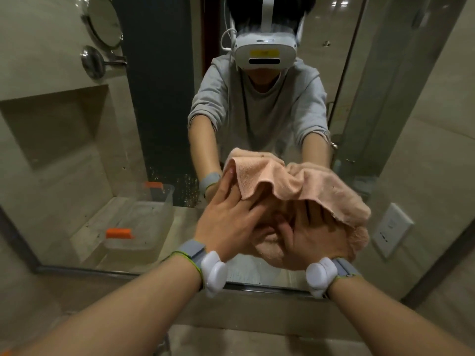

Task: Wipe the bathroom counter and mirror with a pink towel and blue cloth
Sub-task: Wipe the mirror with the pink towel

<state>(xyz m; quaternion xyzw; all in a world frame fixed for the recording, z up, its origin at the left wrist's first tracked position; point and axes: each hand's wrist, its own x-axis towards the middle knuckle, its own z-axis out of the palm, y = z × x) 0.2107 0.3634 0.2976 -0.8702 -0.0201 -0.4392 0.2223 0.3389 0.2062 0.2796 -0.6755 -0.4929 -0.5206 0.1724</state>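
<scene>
Both my hands press a crumpled pink towel flat against the mirror, low and right of centre. My left hand lies spread on the towel's left part, fingers over its edge. My right hand is under the towel's folded-over flap, fingers gripping the cloth. The mirror reflects a person in a grey sweatshirt with a white headset, arms reaching toward me. Both wrists wear white trackers on grey bands. No blue cloth is in view.
The mirror's dark lower frame runs just above a beige stone ledge. A clear plastic box with orange clips shows as a reflection at the left. A round magnifying mirror is at the upper left, a wall socket at the right.
</scene>
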